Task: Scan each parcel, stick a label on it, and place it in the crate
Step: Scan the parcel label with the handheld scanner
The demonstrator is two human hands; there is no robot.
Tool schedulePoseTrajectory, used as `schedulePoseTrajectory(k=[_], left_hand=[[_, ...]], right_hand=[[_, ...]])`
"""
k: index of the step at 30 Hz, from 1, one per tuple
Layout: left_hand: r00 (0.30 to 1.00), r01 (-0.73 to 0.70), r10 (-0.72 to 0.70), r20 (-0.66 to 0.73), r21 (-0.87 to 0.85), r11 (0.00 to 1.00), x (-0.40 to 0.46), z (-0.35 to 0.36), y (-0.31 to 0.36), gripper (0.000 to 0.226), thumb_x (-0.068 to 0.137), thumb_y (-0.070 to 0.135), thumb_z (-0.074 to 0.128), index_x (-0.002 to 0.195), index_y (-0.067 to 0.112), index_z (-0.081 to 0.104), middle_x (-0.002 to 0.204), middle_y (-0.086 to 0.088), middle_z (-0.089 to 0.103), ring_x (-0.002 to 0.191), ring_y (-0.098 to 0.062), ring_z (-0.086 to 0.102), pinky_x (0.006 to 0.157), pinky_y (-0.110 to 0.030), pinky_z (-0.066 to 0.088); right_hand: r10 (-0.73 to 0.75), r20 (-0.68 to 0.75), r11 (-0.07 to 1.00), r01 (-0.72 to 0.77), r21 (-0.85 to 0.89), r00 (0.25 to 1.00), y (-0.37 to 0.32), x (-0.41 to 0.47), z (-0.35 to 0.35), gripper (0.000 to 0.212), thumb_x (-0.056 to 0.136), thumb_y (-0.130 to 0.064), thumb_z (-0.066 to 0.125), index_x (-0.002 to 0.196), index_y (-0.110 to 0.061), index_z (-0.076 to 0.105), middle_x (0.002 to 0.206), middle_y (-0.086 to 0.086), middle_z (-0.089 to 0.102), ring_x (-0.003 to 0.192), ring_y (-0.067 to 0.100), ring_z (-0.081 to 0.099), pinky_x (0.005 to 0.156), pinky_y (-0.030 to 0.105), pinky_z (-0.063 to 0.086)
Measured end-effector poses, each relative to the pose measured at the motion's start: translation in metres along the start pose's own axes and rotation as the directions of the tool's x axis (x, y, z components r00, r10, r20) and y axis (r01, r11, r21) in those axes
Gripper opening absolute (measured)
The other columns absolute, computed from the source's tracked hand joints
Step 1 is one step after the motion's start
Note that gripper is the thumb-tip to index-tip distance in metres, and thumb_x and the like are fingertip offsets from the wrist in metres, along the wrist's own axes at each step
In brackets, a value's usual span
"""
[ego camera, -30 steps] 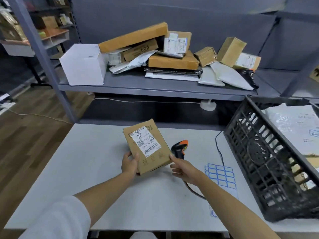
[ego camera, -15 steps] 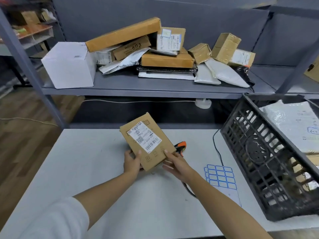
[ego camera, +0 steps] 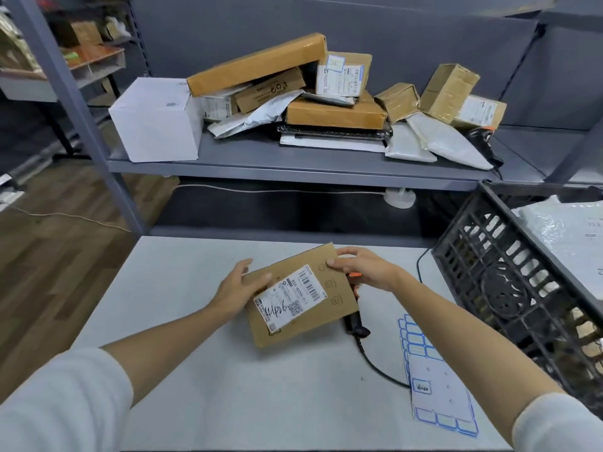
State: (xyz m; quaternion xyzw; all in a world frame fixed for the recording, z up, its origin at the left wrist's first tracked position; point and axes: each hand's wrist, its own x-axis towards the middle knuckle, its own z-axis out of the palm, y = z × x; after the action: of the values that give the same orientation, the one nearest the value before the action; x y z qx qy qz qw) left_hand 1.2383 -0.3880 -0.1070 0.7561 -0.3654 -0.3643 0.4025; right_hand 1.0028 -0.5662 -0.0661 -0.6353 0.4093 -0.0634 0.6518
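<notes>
Brown cardboard parcel [ego camera: 301, 296] now lies turned round on the bench [ego camera: 182, 321], its sticker facing up. Left hand [ego camera: 236, 287] presses its left edge with flat fingers; right hand [ego camera: 365, 267] pinches the far corner, having let go of the scanner [ego camera: 357, 324]. Labelling probably comes next.

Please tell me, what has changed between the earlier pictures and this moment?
The flat brown cardboard parcel was turned round, so its white shipping label now reads the other way. The right hand let go of the black and orange barcode scanner, which now lies on the white table, and took the parcel's far corner. The left hand stayed on the parcel; the black plastic crate stayed put.
</notes>
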Motion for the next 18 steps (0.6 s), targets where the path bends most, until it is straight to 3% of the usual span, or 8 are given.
schedulePoseTrajectory(k=[2,4,6,11,13,15,18], left_hand=[[0.996,0.016,-0.017,0.091,0.011,1.0,-0.007,0.003,-0.002,0.072,0.07,0.059,0.071,0.132,0.031,0.048,0.127,0.002,0.054,0.113,-0.016,0.054,0.085,-0.024,0.042],[0.992,0.036,-0.042,0.117,0.052,0.998,-0.013,0.006,-0.007,0.067,0.069,0.056,0.074,0.128,0.035,0.05,0.122,0.003,0.052,0.109,-0.015,0.051,0.083,-0.024,0.041],[0.99,0.066,-0.074,0.116,0.073,0.995,-0.017,0.008,-0.01,0.065,0.07,0.053,0.075,0.128,0.037,0.05,0.12,0.004,0.05,0.109,-0.015,0.049,0.082,-0.026,0.041],[0.98,0.137,-0.121,0.161,-0.096,0.986,-0.025,0.017,-0.013,0.049,0.08,0.038,0.072,0.125,0.026,0.055,0.105,-0.004,0.07,0.096,-0.018,0.067,0.077,-0.028,0.052],[0.98,0.166,-0.148,0.135,-0.133,0.977,-0.026,0.021,-0.017,0.047,0.083,0.036,0.07,0.126,0.025,0.054,0.103,-0.004,0.071,0.094,-0.017,0.068,0.073,-0.026,0.051],[0.977,0.209,-0.197,0.088,-0.172,0.963,-0.027,0.025,-0.022,0.045,0.085,0.035,0.068,0.126,0.023,0.054,0.103,-0.007,0.071,0.092,-0.021,0.068,0.074,-0.029,0.053],[0.964,0.255,-0.265,-0.012,-0.237,0.937,-0.026,0.031,-0.026,0.045,0.086,0.036,0.066,0.126,0.019,0.054,0.106,-0.013,0.07,0.097,-0.029,0.066,0.088,-0.042,0.053]], right_hand=[[0.003,0.054,0.994,0.003,-0.105,0.999,-0.007,0.005,0.002,0.051,0.077,-0.041,0.076,0.12,-0.024,0.057,0.11,0.002,0.072,0.103,0.019,0.069,0.091,0.036,0.053],[0.002,0.094,0.985,0.014,-0.171,0.996,-0.013,0.008,0.006,0.041,0.082,-0.037,0.072,0.12,-0.027,0.059,0.114,0.0,0.07,0.107,0.019,0.067,0.101,0.04,0.047],[-0.006,0.138,0.976,0.036,-0.217,0.99,-0.022,0.011,0.01,0.036,0.089,-0.032,0.066,0.123,-0.026,0.06,0.117,0.0,0.069,0.11,0.018,0.065,0.103,0.039,0.045],[-0.056,0.138,0.904,0.109,-0.414,0.989,-0.037,0.013,0.027,0.04,0.096,-0.034,0.056,0.133,-0.021,0.055,0.124,0.0,0.065,0.115,0.018,0.061,0.107,0.037,0.041],[-0.122,0.062,0.785,0.134,-0.604,0.991,-0.035,0.018,0.035,0.047,0.095,-0.044,0.052,0.137,-0.022,0.051,0.133,-0.002,0.058,0.123,0.019,0.055,0.108,0.035,0.038],[-0.241,-0.07,0.727,0.132,-0.674,0.968,-0.028,0.023,0.037,0.051,0.096,-0.045,0.049,0.14,-0.021,0.046,0.141,-0.002,0.051,0.13,0.019,0.047,0.108,0.03,0.033],[-0.326,-0.333,0.865,0.137,-0.483,0.885,-0.008,0.026,0.031,0.044,0.101,-0.031,0.043,0.142,-0.016,0.043,0.145,0.001,0.047,0.133,0.02,0.043,0.104,0.024,0.03]])
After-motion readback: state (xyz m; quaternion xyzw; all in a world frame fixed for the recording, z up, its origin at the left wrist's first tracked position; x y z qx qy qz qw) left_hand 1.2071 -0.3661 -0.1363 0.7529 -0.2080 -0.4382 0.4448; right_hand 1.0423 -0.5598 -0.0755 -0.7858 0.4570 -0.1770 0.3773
